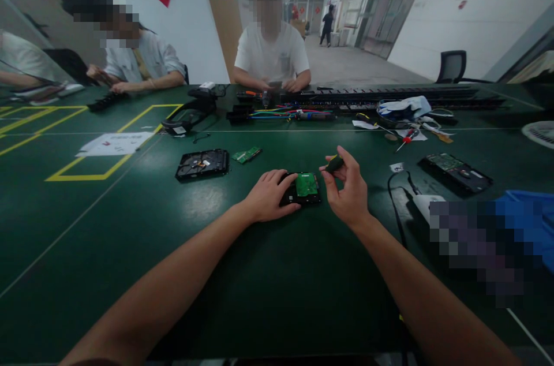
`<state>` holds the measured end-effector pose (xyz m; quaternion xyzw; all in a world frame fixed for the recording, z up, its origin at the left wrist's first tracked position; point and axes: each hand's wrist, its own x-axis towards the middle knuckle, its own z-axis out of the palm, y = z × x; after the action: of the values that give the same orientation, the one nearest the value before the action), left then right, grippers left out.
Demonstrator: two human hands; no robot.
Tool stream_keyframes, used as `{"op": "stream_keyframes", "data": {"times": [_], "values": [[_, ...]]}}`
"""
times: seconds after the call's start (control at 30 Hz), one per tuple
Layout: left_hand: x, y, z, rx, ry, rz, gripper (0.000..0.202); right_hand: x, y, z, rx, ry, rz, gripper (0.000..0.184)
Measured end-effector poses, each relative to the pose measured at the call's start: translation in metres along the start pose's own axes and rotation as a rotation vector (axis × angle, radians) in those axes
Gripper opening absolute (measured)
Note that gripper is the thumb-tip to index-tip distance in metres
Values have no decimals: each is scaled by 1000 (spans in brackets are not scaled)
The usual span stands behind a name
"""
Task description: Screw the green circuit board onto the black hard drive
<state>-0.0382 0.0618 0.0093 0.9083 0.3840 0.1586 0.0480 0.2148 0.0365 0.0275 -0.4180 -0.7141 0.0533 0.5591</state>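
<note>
A hard drive (308, 187) with a green circuit board facing up lies flat on the dark green table. My left hand (269, 195) grips its left side, thumb along the near edge and fingers over the far edge. Just right of the drive, my right hand (348, 190) is raised, its fingers closed around the dark, yellow-marked handle of what looks like a screwdriver (334, 164). The shaft of this tool does not show clearly. Beyond my left hand lie a loose green circuit board (247, 155) and a second hard drive (202, 164).
Another hard drive (454, 173) lies to the right, near a blue container (528, 221). A red-handled screwdriver (407, 138) and a crumpled white-blue bundle (404, 107) sit farther back. Black strips with coloured wires (285, 114) line the far side, where people sit.
</note>
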Motion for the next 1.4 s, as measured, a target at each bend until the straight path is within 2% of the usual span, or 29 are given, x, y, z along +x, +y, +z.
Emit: {"op": "stream_keyframes", "data": {"times": [0.2,0.43,0.6,0.8,1.4], "values": [[-17,11,-7,19,-4,-42,92,0,1,1,10,4,0,67],[-14,0,-6,-98,66,243,67,-2,1,2,18,0,-10,68],[-15,-2,-1,-165,46,319,57,-3,0,2,25,4,-3,69],[-16,-5,3,-205,56,314,56,-3,1,3,21,2,-6,70],[-14,-5,1,-235,34,299,49,-3,-2,4,-8,-28,-19,73]]}}
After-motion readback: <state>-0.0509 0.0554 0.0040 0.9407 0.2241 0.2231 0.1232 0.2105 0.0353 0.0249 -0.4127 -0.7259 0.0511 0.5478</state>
